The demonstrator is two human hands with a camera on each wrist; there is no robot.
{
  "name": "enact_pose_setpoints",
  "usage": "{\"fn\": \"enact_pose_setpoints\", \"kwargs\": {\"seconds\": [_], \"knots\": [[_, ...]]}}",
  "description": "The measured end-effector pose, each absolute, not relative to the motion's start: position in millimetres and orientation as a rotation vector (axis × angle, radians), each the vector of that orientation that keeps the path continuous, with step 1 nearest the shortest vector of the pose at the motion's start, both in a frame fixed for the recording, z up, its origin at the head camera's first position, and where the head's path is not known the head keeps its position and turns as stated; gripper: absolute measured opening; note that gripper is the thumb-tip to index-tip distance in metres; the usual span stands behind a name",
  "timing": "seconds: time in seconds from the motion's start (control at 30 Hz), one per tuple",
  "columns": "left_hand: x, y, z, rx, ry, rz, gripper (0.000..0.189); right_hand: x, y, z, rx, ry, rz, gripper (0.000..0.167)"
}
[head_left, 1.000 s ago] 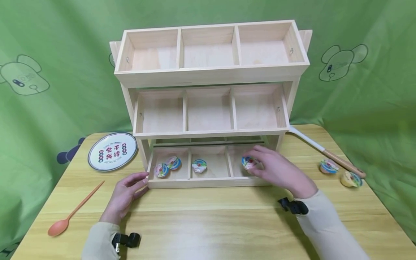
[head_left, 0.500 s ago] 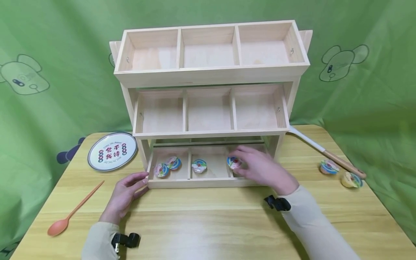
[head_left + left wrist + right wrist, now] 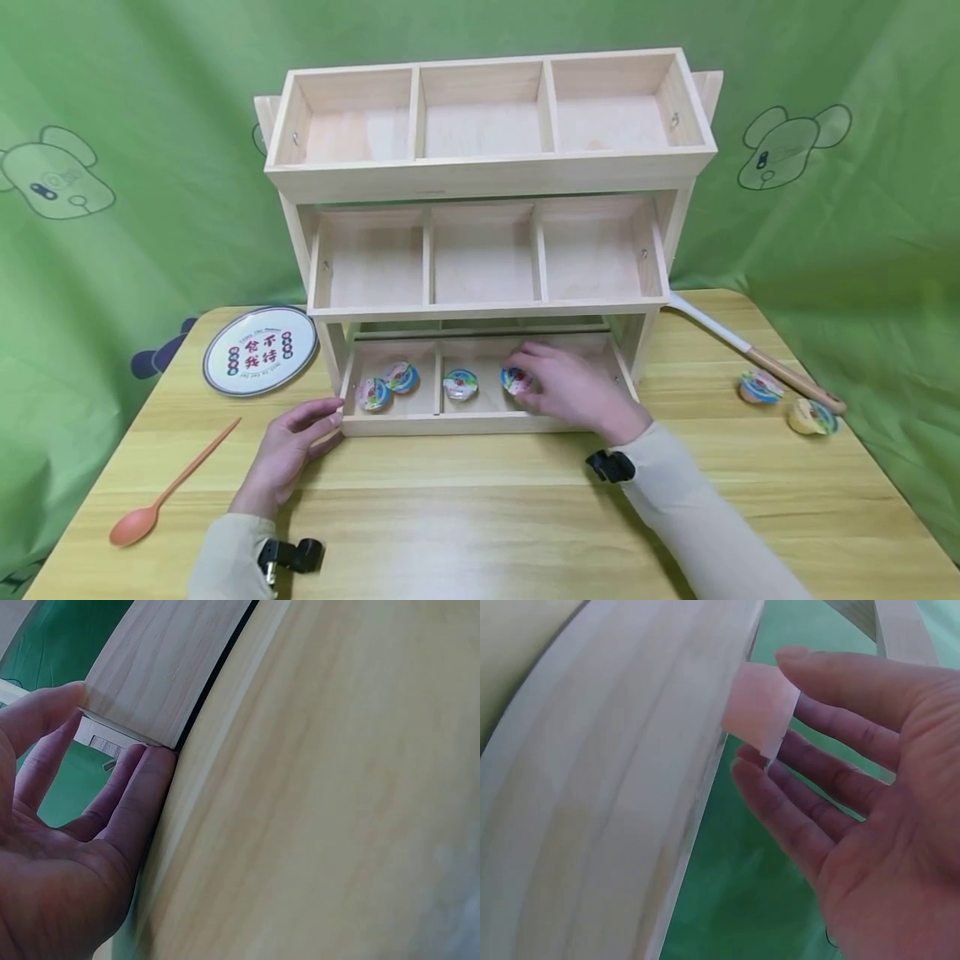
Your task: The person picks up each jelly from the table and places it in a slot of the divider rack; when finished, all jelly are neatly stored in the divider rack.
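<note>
A small jelly cup (image 3: 516,382) with a blue-edged printed lid is pinched by my right hand (image 3: 573,392) over the middle compartment of the rack's bottom tray (image 3: 480,425). From the right wrist view, the pink side of this cup (image 3: 759,706) shows between thumb and fingers. Left of it in the same compartment sits another jelly cup (image 3: 461,384). Two more cups (image 3: 401,377) lie together in the left compartment. My left hand (image 3: 288,446) touches the tray's left front corner, thumb and fingertips against the board's end (image 3: 142,690), fingers nearly straight.
Above stand the wooden rack's middle tray (image 3: 487,310) and top tray (image 3: 487,177). Two jelly cups (image 3: 761,387) lie at the right beside a long-handled utensil (image 3: 780,367). A printed plate (image 3: 260,350) and an orange spoon (image 3: 168,492) are at the left.
My right hand has carried the jelly cup leftward from the right compartment, past the divider, to the middle compartment. My left hand has stayed at the tray's corner.
</note>
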State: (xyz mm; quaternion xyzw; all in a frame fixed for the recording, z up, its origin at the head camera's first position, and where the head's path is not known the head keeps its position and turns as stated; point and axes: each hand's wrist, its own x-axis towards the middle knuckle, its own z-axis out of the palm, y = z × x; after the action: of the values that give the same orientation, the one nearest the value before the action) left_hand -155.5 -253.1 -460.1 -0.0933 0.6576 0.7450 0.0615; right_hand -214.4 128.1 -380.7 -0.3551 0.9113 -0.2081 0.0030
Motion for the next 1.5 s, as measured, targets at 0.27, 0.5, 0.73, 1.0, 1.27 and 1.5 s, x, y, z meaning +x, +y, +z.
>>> {"fn": "enact_pose_setpoints", "kwargs": {"seconds": [0.27, 0.5, 0.73, 1.0, 1.27, 1.5], "knots": [[-154.9, -251.7, -459.2, -0.292, 1.993, 2.253, 0.029, -218.7, 116.2, -390.7, -1.174, 2.815, -0.711, 0.040], [-154.7, -251.3, -458.9, -0.290, 1.985, 2.256, 0.032, -223.8, 109.7, -398.4, -1.147, 2.835, -0.583, 0.039], [-155.1, -250.9, -459.9, -0.297, 1.994, 2.258, 0.026, -228.5, 107.2, -404.9, -1.185, 2.855, -0.549, 0.036], [-154.6, -251.5, -460.1, -0.297, 1.998, 2.251, 0.028, -230.8, 105.3, -408.6, -1.224, 2.869, -0.515, 0.034], [-155.1, -251.6, -460.7, -0.301, 1.984, 2.269, 0.023, -230.0, 106.2, -405.8, -1.233, 2.875, -0.543, 0.032], [-154.8, -251.7, -462.2, -0.280, 1.986, 2.287, 0.023, -225.6, 114.5, -397.5, -1.248, 2.893, -0.562, 0.035]]}}
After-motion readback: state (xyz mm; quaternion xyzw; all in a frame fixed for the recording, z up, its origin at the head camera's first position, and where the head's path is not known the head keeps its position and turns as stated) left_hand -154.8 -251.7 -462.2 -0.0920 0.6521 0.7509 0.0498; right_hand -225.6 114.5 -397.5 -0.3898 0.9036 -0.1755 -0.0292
